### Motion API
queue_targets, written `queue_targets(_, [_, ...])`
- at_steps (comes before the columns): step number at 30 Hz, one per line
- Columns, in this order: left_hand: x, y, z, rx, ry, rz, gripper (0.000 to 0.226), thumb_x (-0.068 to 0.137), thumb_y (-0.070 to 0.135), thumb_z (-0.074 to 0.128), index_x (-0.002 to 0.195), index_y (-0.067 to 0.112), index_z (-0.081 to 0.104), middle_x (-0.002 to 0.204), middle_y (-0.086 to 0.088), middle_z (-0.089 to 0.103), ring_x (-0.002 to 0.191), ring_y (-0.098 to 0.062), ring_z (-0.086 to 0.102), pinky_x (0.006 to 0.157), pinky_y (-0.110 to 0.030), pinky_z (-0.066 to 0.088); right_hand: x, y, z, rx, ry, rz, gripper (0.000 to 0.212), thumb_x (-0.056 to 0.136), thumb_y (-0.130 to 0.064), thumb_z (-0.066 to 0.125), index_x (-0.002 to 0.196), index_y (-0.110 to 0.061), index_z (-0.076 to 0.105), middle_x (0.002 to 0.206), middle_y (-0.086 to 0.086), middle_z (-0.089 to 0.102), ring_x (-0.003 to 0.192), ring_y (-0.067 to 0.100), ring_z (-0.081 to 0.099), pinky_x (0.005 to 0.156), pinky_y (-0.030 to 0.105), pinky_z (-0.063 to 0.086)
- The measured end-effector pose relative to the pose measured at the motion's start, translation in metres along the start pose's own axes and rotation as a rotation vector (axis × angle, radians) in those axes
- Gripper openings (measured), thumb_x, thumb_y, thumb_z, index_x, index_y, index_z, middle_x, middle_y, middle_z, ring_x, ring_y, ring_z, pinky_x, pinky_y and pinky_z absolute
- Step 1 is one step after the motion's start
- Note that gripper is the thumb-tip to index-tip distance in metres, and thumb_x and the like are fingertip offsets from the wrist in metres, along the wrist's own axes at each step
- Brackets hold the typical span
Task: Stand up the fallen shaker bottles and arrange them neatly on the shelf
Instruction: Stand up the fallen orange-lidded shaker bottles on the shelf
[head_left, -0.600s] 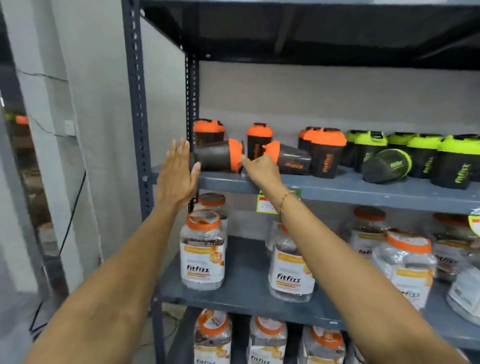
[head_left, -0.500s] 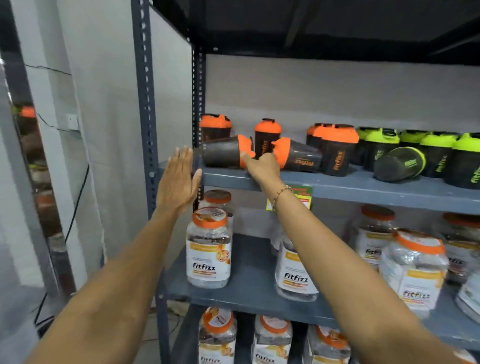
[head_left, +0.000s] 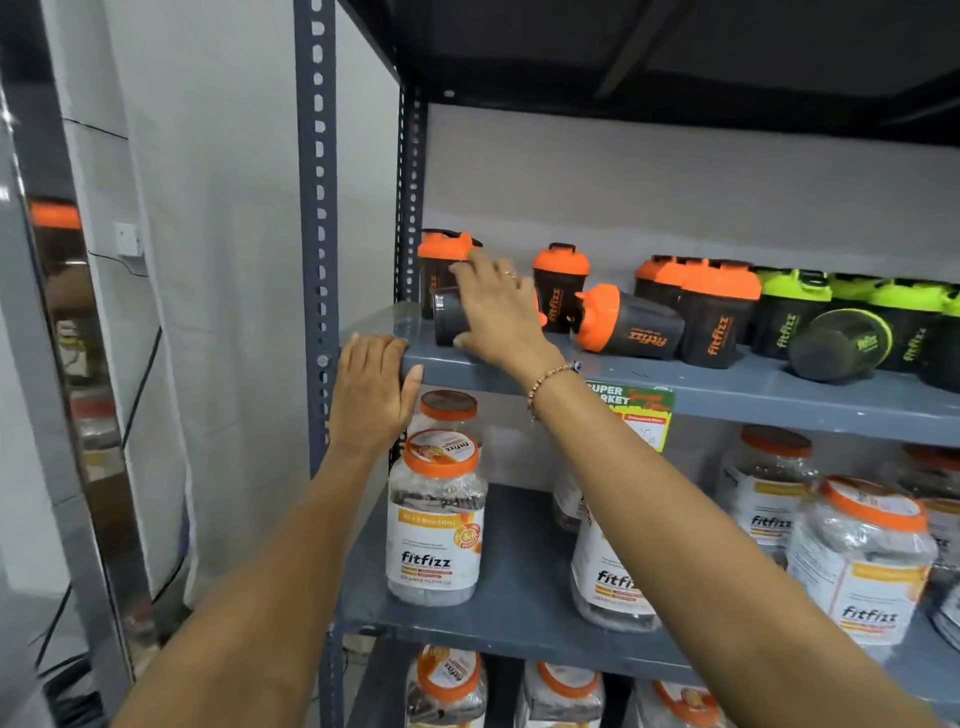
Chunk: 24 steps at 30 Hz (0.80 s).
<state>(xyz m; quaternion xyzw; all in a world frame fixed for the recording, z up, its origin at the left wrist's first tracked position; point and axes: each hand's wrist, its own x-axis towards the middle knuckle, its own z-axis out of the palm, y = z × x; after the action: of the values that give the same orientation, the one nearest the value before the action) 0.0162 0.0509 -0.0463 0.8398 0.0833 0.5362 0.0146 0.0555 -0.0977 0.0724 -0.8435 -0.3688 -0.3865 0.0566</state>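
On the grey upper shelf (head_left: 727, 387) a dark shaker bottle with an orange lid (head_left: 445, 318) lies on its side at the left end. My right hand (head_left: 498, 312) wraps over it, thumb below and fingers on top, hiding most of it. A second orange-lid shaker (head_left: 628, 327) lies fallen just to the right. Further right, a green-lid shaker (head_left: 836, 351) also lies on its side. Upright orange-lid shakers (head_left: 560, 280) and green-lid shakers (head_left: 789, 306) stand behind. My left hand (head_left: 374, 389) rests flat on the shelf's front left corner, holding nothing.
A perforated steel post (head_left: 314, 208) frames the shelf's left side, with a white wall beyond. Large Fitfizz jars (head_left: 436, 519) fill the shelf below and the one under it. A green price tag (head_left: 641, 410) hangs on the upper shelf's front edge.
My right hand moved left from the shelf edge between the two fallen orange-lid shakers onto the leftmost one. My left hand came down onto the shelf corner. The view moved closer.
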Motion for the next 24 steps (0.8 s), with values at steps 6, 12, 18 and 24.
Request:
queue_targets(6, [0.001, -0.005, 0.002, -0.001, 0.008, 0.033, 0.045, 0.095, 0.036, 0.034, 0.112, 0.002, 0.059, 0.105, -0.013, 0.061, 0.103, -0.03, 0.056, 0.111, -0.039, 0.025, 0.016, -0.005, 0.007, -0.164, -0.168, -0.065, 0.069, 0.084, -0.006, 0.06, 0.146, -0.013, 0.03, 0.146, 0.011, 0.04, 0.138, 0.03, 0.033, 0.114, 0.05, 0.018])
queue_targets(12, [0.001, -0.005, 0.003, -0.001, 0.001, 0.02, 0.044, 0.094, 0.036, 0.034, 0.113, 0.003, 0.057, 0.107, -0.013, 0.06, 0.106, -0.031, 0.055, 0.112, -0.038, 0.022, 0.019, 0.011, 0.008, 0.002, -0.109, -0.085, 0.08, 0.08, -0.02, 0.07, 0.148, -0.023, 0.029, 0.147, 0.006, 0.041, 0.137, 0.027, 0.036, 0.113, 0.049, 0.022])
queue_targets(18, [0.001, -0.004, 0.005, -0.016, 0.01, 0.001, 0.044, 0.094, 0.037, 0.033, 0.113, 0.005, 0.056, 0.109, -0.013, 0.06, 0.107, -0.03, 0.053, 0.113, -0.039, 0.022, -0.001, 0.034, 0.005, 0.599, 0.196, 0.146, 0.071, 0.084, -0.024, 0.067, 0.144, -0.028, 0.03, 0.138, 0.014, 0.037, 0.126, 0.032, 0.043, 0.106, 0.043, 0.04])
queue_targets(24, [0.0, -0.004, 0.007, -0.023, 0.027, -0.004, 0.044, 0.094, 0.036, 0.034, 0.114, 0.004, 0.057, 0.11, -0.014, 0.06, 0.109, -0.03, 0.053, 0.113, -0.04, 0.022, -0.02, 0.046, 0.01, 0.882, 0.287, 0.436, 0.073, 0.071, -0.022, 0.074, 0.132, -0.018, 0.034, 0.134, 0.01, 0.043, 0.119, 0.022, 0.045, 0.097, 0.027, 0.04])
